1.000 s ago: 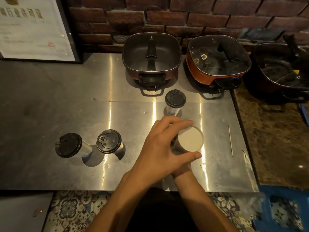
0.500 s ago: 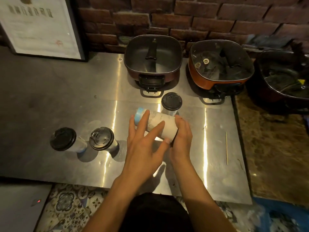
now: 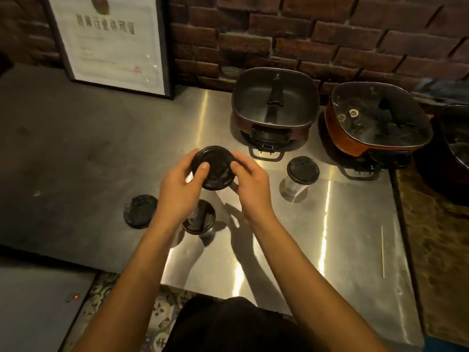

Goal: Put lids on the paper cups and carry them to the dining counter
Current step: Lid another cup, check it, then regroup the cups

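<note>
Over the stainless steel bench [image 3: 355, 224], the left hand [image 3: 177, 189] and right hand [image 3: 251, 184] each close their grip on the rim of a black lid [image 3: 212, 166], pinching it. Three lidded paper cups [image 3: 302, 170] stand on the bench, two at the near left and one at the right. Electric hot pots [image 3: 275, 102] and a framed certificate [image 3: 111, 41] stand against the far brick wall [image 3: 330, 34].

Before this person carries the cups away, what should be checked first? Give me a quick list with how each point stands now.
1. Lid seated on the held cup: cannot tell; it sits on top, but the rim seal is hidden.
2. Grip: ok; left hand and right hand both hold it.
3. Cup by the pots lidded: ok.
4. Far-left cup and cup behind the left arm lidded: ok.
5. Wooden skewer apart from the cups: ok.
</note>
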A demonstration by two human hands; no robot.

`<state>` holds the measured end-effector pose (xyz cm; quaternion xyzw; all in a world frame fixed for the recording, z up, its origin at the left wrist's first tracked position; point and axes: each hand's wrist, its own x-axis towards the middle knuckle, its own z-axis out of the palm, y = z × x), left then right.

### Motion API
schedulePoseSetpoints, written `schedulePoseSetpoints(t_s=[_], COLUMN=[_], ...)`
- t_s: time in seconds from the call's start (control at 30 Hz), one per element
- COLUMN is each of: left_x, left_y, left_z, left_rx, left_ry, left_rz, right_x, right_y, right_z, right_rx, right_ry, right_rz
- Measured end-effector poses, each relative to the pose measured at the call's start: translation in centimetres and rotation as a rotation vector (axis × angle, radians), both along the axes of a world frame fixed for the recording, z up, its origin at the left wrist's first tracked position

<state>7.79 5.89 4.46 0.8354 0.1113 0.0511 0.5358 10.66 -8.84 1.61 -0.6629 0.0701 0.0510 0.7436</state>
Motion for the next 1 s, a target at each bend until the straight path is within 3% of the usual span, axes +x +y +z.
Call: schedulePoseSetpoints(t_s=[0.17,0.43,0.87,1.0], left_x=[2.7,5.8,7.3,7.2], left_y=[8.2,17.1,20.2,20.8], left_z=[-0.2,-3.0,-9.1,-9.8], left_rx=[-0.154,-0.289,-0.283,-0.282], left_ry=[0.026,0.252,0.434,0.444], left_rz=[0.064,0.05,-0.032,-0.051], right_x=[2.7,5.5,5.7,5.7], right_y=[7.2,15.4,18.6,18.3], right_z=[0.6,-1.6,-6.2,-6.7], right_rx=[-0.037,-0.157,-0.398,-0.378], right_ry=[0.068,0.233,0.382,0.399], right_rz=[0.098,0.144,0.125,0.158])
